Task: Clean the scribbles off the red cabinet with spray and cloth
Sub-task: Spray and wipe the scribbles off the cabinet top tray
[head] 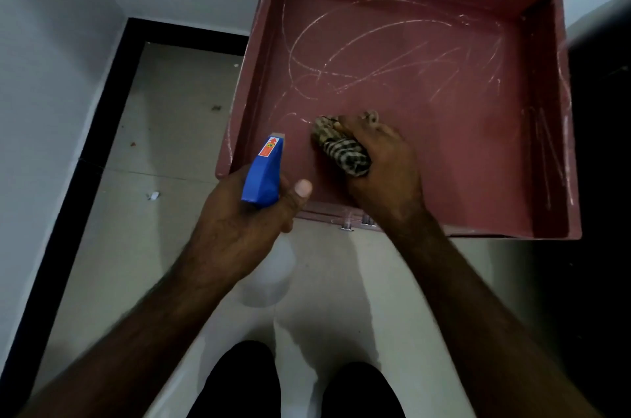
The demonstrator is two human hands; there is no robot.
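We look down on a pale tiled floor (164,130) edged by a black skirting (85,144). Ahead of us is the red cabinet (426,158) — a shallow open box whose inner face is crossed by white scribbles (341,52). Our left hand (246,223) hovers before its near-left corner, fingers curled round the blue-headed spray bottle (263,175), and hides part of that rim. Inside the cabinet, low on the left, our right hand (386,171) clutches the checked cloth (341,151) against the red surface. Small scraps (153,195) dot the floor.

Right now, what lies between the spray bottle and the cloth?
Only a bare strip of the red cabinet separates the spray bottle from the cloth, in the head view.
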